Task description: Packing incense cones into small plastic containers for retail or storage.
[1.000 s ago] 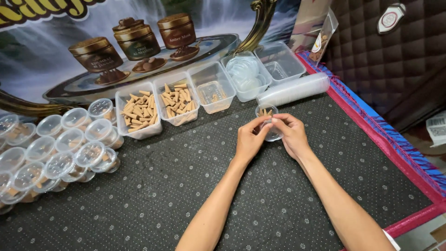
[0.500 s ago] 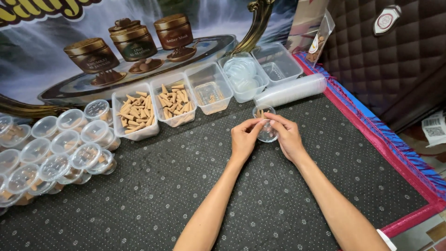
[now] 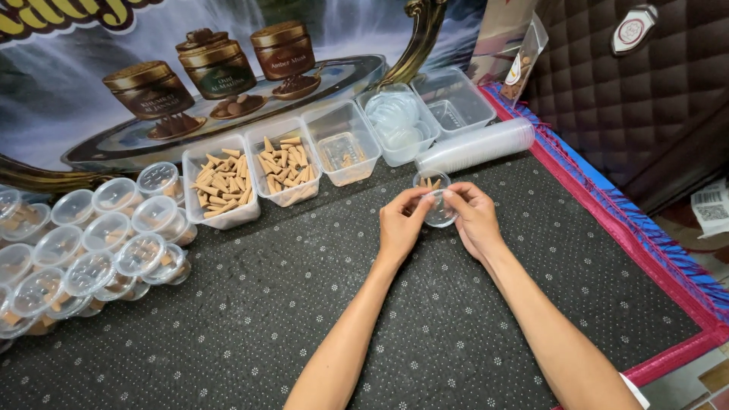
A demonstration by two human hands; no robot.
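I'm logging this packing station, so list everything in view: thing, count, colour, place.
Small round cup: one, clear, tan cones inside, on the mat just beyond the hands.
Round lid: one, clear, held between both hands.
Rectangular tubs: five, clear, row at the back; two hold tan cones.
Lidded cups: many, clear, piled at left.
Stack of cups: one, clear, lying sideways at back right.
Mat: one, dark with dots, red-blue edge.
Poster: one, jars pictured, behind tubs.
Left hand: on lid.
Right hand: on lid.
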